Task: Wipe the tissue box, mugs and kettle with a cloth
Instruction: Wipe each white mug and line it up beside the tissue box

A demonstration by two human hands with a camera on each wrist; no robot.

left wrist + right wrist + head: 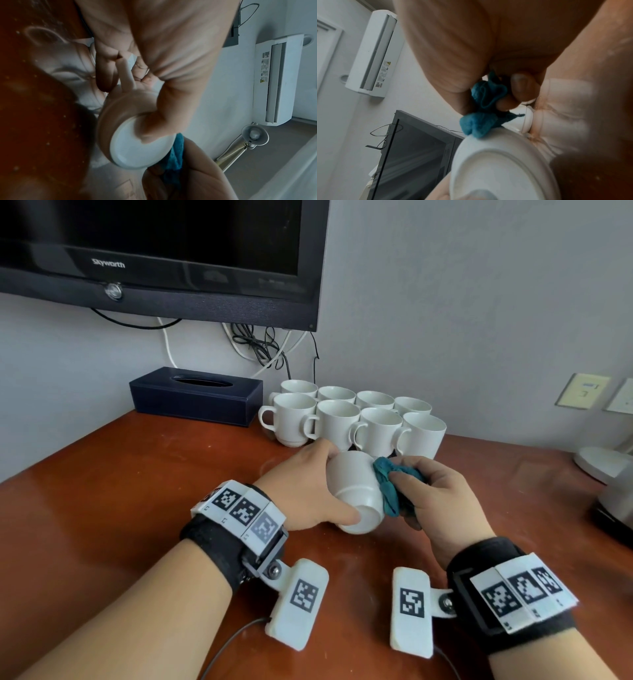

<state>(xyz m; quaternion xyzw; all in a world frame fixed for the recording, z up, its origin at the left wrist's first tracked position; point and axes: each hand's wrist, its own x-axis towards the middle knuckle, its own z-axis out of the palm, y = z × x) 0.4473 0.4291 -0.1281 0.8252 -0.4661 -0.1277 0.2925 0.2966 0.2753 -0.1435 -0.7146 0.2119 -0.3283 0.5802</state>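
Midway along the desk, a person's left hand is gripping a white mug tipped on its side, thumb lying across its base. Right beside it, the right hand is clutching a bunched teal cloth and pressing it against the mug's side. Behind them, eight more mugs are standing in two rows near the desk's far edge, with a dark tissue box sitting beside them toward the far left corner.
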